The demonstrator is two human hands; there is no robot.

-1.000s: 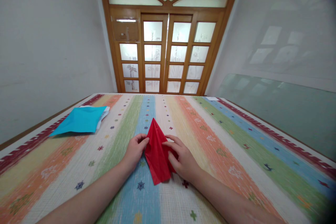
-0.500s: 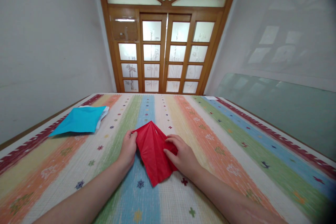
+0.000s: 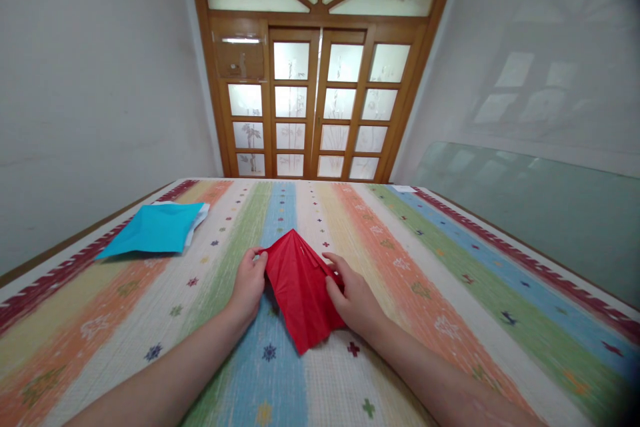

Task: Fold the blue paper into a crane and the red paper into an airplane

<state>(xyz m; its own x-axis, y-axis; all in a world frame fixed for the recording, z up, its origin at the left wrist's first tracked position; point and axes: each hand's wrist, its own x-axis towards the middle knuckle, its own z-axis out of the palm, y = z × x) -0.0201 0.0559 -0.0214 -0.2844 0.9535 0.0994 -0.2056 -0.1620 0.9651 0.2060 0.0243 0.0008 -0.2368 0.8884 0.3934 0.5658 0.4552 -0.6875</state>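
A red sheet of paper (image 3: 303, 300), creased in lines that fan out from its far point, is held a little above the striped tablecloth. My left hand (image 3: 249, 282) pinches its left corner between thumb and fingers. On the other side, my right hand (image 3: 353, 291) grips the right edge, with the thumb on top and the fingers curled at the fold. Some folded layers show along the upper right edge. The underside of the paper is hidden, and so are some of my right fingertips.
A blue sheet of paper (image 3: 155, 228) lies on white sheets at the left of the table. The striped tablecloth (image 3: 400, 360) covers the table. A small white piece (image 3: 404, 189) lies at the far edge. Wooden doors (image 3: 317, 100) stand beyond, and a greenish glass panel (image 3: 530, 200) leans at the right.
The red paper has shifted slightly right with both hands. My right hand has moved a little along its edge, and folded layers there show more.
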